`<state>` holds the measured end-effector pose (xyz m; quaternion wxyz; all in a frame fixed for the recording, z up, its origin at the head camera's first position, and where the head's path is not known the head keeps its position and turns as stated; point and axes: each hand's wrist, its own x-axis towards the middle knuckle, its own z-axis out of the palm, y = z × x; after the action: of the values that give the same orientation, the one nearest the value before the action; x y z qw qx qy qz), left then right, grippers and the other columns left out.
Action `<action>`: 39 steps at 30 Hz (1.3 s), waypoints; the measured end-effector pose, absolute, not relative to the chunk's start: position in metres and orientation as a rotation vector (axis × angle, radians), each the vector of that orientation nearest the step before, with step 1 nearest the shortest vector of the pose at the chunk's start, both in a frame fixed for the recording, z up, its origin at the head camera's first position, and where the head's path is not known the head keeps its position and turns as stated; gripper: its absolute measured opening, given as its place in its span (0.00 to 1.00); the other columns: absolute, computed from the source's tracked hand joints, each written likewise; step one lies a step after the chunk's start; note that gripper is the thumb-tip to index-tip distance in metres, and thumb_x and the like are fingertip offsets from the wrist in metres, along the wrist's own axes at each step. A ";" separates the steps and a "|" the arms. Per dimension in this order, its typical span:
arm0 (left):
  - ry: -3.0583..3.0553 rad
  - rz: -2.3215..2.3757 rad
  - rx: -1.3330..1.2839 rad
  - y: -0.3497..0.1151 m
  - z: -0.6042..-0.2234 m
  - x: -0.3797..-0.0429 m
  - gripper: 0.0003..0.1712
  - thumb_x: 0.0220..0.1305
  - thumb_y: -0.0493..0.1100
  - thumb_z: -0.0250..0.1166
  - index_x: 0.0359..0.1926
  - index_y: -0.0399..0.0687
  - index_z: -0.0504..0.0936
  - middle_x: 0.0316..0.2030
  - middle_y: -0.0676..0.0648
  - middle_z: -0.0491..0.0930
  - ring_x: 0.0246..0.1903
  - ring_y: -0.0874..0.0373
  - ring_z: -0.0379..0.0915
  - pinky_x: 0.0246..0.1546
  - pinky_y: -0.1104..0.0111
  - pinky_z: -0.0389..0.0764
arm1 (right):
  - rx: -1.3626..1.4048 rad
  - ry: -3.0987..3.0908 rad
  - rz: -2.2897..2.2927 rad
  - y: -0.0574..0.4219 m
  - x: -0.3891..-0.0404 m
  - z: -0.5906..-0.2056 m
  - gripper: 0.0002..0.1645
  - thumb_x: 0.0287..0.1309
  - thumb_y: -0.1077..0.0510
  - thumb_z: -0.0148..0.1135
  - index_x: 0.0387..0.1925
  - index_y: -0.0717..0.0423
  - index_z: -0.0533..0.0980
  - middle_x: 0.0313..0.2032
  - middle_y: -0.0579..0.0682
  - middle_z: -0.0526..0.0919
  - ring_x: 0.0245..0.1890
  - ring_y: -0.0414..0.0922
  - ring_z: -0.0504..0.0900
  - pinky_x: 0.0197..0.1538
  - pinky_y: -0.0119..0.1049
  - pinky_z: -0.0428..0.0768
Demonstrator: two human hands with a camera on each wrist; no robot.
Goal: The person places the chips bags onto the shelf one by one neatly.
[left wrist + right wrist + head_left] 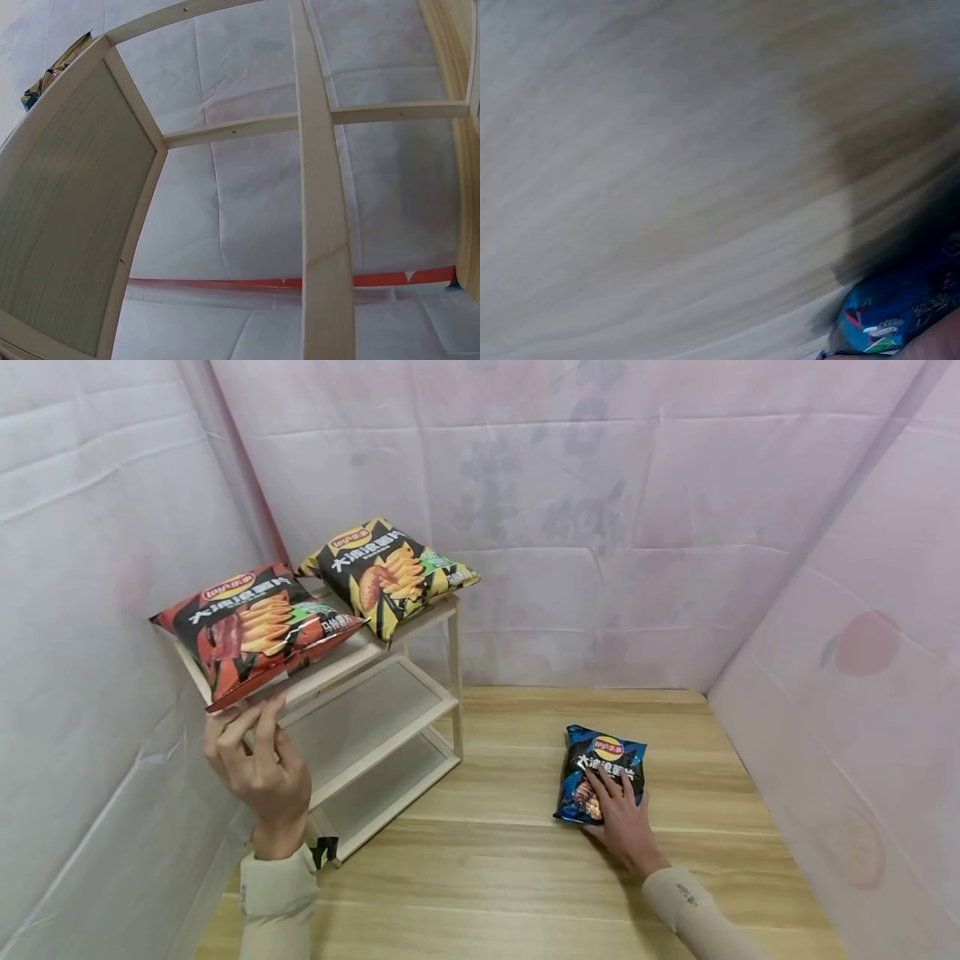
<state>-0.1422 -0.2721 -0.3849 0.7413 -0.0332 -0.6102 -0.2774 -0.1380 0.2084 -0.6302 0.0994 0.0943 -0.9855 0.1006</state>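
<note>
My right hand (pixel 622 827) grips a blue bag of chips (pixel 600 743), fingers spread over its front and thumb at its lower edge. The bag (pixel 900 311) shows sharply in the right wrist view against the blurred tabletop. At the near left corner of a wooden rack (pixel 405 727) is my left hand (pixel 258 768), its bent fingers right at the top front edge, below a red bag of chips (pixel 262 622); whether they hold the edge I cannot tell. Beside the red bag, a yellow bag of chips (pixel 390 572) lies on the top shelf.
Light wood-grain tabletop (pixel 495 877) spreads under the rack and the blue bag. Pale cloth walls (pixel 570 510) close off the back and both sides. The rack's lower shelves have grey panels (pixel 367 693), and the left wrist view shows its wooden post (pixel 322 225) close up.
</note>
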 end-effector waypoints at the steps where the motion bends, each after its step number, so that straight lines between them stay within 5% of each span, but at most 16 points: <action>1: -1.340 -0.607 -0.073 -0.272 -0.385 -0.142 0.18 0.64 0.21 0.62 0.43 0.41 0.91 0.42 0.38 0.80 0.57 0.42 0.75 0.74 0.49 0.70 | 0.268 -2.916 0.308 0.207 -0.138 -0.630 0.63 0.48 0.40 0.83 0.81 0.50 0.61 0.81 0.61 0.62 0.78 0.76 0.58 0.62 0.90 0.60; 21: -1.333 -0.618 -0.065 -0.271 -0.385 -0.140 0.18 0.64 0.20 0.61 0.43 0.41 0.91 0.42 0.37 0.80 0.58 0.41 0.75 0.76 0.47 0.68 | 0.254 -2.917 0.185 0.196 -0.141 -0.624 0.64 0.44 0.45 0.87 0.81 0.46 0.63 0.78 0.65 0.66 0.75 0.81 0.62 0.66 0.84 0.65; 39: -1.340 -0.598 -0.073 -0.272 -0.386 -0.142 0.19 0.63 0.19 0.62 0.43 0.42 0.92 0.42 0.39 0.81 0.56 0.42 0.75 0.74 0.47 0.70 | 0.337 -2.747 0.308 0.207 -0.142 -0.622 0.59 0.33 0.61 0.90 0.72 0.52 0.74 0.70 0.66 0.76 0.69 0.74 0.71 0.70 0.72 0.70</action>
<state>-0.1417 -0.2719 -0.3857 0.7421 -0.0332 -0.6114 -0.2727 -0.1416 0.2066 -0.6221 0.1776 0.1191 -0.9708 0.1090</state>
